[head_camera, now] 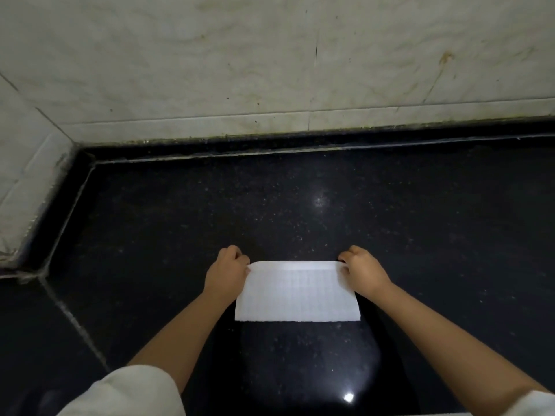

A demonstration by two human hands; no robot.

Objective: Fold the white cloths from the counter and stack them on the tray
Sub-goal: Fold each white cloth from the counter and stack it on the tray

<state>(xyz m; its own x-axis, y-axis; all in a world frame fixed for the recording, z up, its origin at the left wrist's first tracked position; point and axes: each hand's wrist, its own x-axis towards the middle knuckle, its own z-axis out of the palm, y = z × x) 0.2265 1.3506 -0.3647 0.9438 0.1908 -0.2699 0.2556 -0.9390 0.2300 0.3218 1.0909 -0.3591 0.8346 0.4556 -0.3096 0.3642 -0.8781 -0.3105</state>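
1. You stand at what looks like a home kitchen worktop: a polished black speckled stone counter (180, 223) fills your view and mirrors a lamp as a bright spot.
2. A raised black stone lip (300, 142) runs along the back and the left, the kind that keeps water on a kitchen slab.
3. Behind it rises a wall of pale marbled tiles (240, 61), stained and spotted, with dirty grout at the joint.
4. The counter turns a corner at your left, following the tiled wall.
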